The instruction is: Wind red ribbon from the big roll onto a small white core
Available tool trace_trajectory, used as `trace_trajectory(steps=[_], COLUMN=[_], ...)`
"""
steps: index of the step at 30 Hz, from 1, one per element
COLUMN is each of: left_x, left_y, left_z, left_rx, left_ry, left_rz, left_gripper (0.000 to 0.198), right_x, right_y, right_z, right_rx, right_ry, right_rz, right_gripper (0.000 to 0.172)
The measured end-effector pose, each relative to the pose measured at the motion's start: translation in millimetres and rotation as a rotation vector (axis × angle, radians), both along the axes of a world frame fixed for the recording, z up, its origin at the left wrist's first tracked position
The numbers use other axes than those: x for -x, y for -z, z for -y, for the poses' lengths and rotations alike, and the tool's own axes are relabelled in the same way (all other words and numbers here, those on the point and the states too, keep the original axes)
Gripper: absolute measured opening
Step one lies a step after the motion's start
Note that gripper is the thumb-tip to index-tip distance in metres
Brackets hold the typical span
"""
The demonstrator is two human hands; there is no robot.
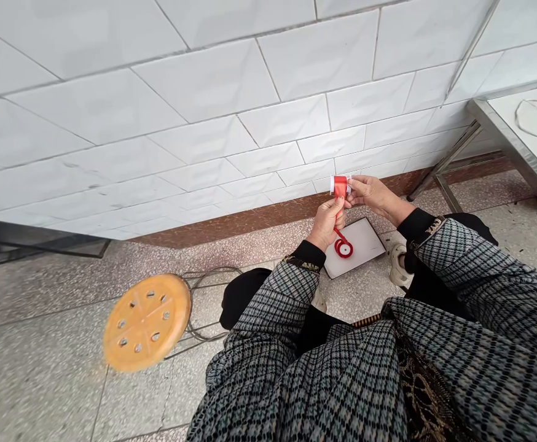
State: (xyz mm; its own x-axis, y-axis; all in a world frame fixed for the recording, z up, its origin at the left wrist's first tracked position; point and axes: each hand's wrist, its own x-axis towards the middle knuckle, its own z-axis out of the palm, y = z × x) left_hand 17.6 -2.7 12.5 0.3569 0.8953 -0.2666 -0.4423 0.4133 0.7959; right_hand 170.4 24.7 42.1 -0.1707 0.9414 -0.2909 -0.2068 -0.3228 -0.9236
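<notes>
Both my hands are raised in front of the tiled wall. My right hand [370,194] pinches a small white card [341,185] wrapped in red ribbon at its right side. My left hand [326,223] is closed around the ribbon strand just below the card. The strand runs down to a red ribbon spool [343,248], which lies on a white flat board [365,244] on the floor between my feet. Both sleeves are grey checked fabric.
A round orange stool [146,321] with a wire frame stands on the speckled floor to the left. A metal table [517,132] with a thin loop on it is at the far right. A white shoe [398,265] rests beside the board.
</notes>
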Motion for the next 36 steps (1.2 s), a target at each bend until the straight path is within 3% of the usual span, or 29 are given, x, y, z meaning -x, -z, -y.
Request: trace_trajectory(steps=[9, 16, 20, 25, 29, 33, 36], left_x=[3, 3, 7, 8, 5, 2, -3], left_y=[9.9, 4.2, 2.3, 5.8, 7.4, 4.9, 1.1], left_z=[-4, -5, -6, -8, -9, -10, -8], left_rx=[-0.085, -0.052, -0.072, -0.034, 0.019, 0.078, 0.093], left_ry=[-0.046, -0.085, -0.023, -0.011, -0.113, -0.176, -0.172], left_rz=[-0.157, -0.083, -0.011, 0.056, 0.062, 0.067, 0.083], left_gripper=[0.047, 0.047, 0.057, 0.056, 0.051, 0.049, 0.053], right_x=[-3, -5, -8, -9, -7, -1, 2], right_y=[0.0, -6.4, -6.2, -7.0, -7.4, 5.5, 18.3], right_z=[1, 0, -2, 1, 6, 7, 4], right_rx=[0.001, 0.238, 0.395, 0.431, 0.134, -0.265, -0.427], right_ry=[-0.043, -0.088, -0.217, -0.258, -0.205, -0.125, -0.068], right_rz=[-0.105, -0.209, -0.210, -0.138, 0.072, 0.356, 0.576], right_gripper=[0.018, 0.033, 0.039, 0.051, 0.031, 0.057, 0.048])
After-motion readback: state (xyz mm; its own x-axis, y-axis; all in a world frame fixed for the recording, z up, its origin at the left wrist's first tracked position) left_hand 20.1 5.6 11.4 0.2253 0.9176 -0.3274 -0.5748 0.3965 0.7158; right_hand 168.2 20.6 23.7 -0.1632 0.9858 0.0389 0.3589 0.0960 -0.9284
